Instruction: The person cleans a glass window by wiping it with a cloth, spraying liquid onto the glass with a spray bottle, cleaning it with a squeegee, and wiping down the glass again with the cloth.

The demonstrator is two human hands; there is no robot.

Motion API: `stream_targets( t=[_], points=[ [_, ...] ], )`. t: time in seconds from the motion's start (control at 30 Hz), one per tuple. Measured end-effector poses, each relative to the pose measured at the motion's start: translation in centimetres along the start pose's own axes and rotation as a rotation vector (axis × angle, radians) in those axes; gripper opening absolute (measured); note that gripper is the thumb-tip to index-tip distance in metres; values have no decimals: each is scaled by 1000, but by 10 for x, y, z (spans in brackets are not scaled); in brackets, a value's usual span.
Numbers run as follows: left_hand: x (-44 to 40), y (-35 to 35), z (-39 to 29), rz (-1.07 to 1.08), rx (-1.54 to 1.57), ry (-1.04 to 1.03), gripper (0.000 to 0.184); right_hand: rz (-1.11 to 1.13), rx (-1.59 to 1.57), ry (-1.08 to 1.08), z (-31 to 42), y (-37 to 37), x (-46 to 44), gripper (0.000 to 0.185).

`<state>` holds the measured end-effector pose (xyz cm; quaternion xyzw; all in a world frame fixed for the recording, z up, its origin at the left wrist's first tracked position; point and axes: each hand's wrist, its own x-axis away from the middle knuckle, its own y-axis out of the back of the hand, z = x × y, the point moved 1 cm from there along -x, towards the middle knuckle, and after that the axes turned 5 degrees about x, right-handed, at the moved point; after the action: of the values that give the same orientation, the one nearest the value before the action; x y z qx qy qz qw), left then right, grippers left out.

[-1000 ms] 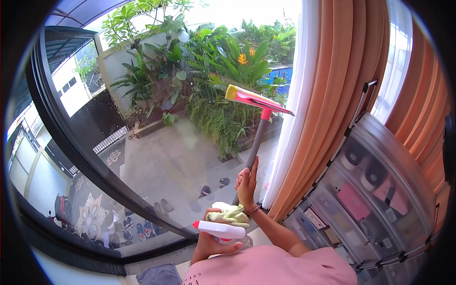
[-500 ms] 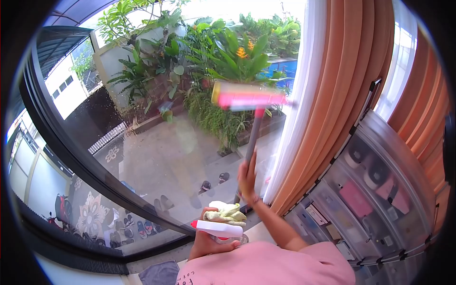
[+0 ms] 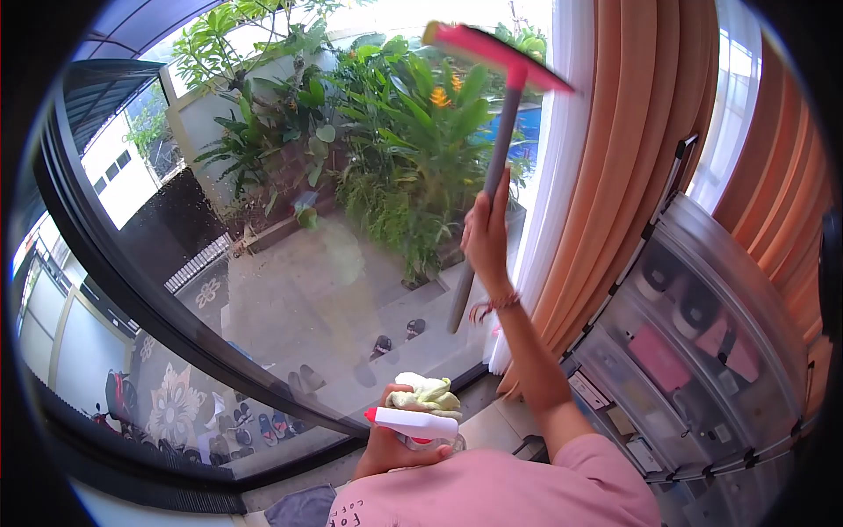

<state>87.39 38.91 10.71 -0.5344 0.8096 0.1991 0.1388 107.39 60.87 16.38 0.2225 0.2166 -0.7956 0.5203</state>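
My right hand (image 3: 488, 233) is wrapped round the grey handle of a window squeegee (image 3: 500, 149). Its pink head is raised near the top of the window glass (image 3: 290, 263), tilted down to the right; whether the blade touches the pane I cannot tell. Low in front of my chest, my left hand (image 3: 386, 452) grips a spray bottle (image 3: 417, 423) with a white head and red nozzle. A pale yellow-green cloth (image 3: 423, 393) is held in that same hand, above the sprayer. Most of the bottle's body is hidden below its head.
A white sheer curtain (image 3: 562, 167) and an orange curtain (image 3: 628, 149) hang right of the glass. Beside them stands a clear-fronted storage cabinet (image 3: 667, 351). The dark window frame (image 3: 211, 342) curves along the left. A grey cloth (image 3: 299, 508) lies at the bottom. Plants and several shoes show outside.
My right hand has raised the squeegee upward and slightly right, and its head has tilted. My left hand stays nearly in place with the spray bottle and cloth.
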Motion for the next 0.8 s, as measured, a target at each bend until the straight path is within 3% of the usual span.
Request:
stream_targets(
  t=[0.03, 0.1, 0.13, 0.2, 0.23, 0.3, 0.43, 0.53, 0.6, 0.63, 0.67, 0.7, 0.77, 0.8],
  points=[
    [-1, 2, -1, -1, 0, -5, 86, 1, 0, 5, 9, -1, -8, 58],
    [-3, 6, -3, 172, -417, -142, 84, 90, 75, 127, 19, -3, -14, 58],
    [-1, 4, -1, 172, -418, -145, 84, 139, 188, 111, 19, -2, -3, 58],
    [3, 0, 5, 23, -63, -65, 76, 174, 255, 245, -9, 7, 23, 58],
    [4, 1, 9, 16, -63, -72, 76, 212, 324, 375, -24, 12, 30, 57],
    [3, 3, 14, 91, -69, -102, 64, 173, 401, 415, -33, 28, 16, 56],
    [5, -5, 12, -35, -64, -134, 52, 106, 378, 180, 28, 37, -55, 53],
    [3, -10, 14, -21, -39, -76, 46, 155, 289, 222, 62, 32, -83, 53],
    [-1, -7, 8, 16, -106, -136, 49, 197, 266, 421, 67, 19, -80, 52],
    [-2, -7, 6, 48, -175, -195, 52, 200, 265, 423, 68, 22, -74, 52],
    [-1, -8, 6, 42, -175, -196, 52, 315, 390, 495, 68, 26, -63, 51],
    [1, -9, 7, 32, -88, -133, 51, 432, 515, 568, 67, 30, -55, 51],
    [6, -10, 9, 10, -4, -74, 51, 452, 532, 665, 55, 49, -62, 52],
    [9, -9, 9, -14, 13, -60, 51, 422, 699, 713, 52, 63, -69, 52]
  ],
)
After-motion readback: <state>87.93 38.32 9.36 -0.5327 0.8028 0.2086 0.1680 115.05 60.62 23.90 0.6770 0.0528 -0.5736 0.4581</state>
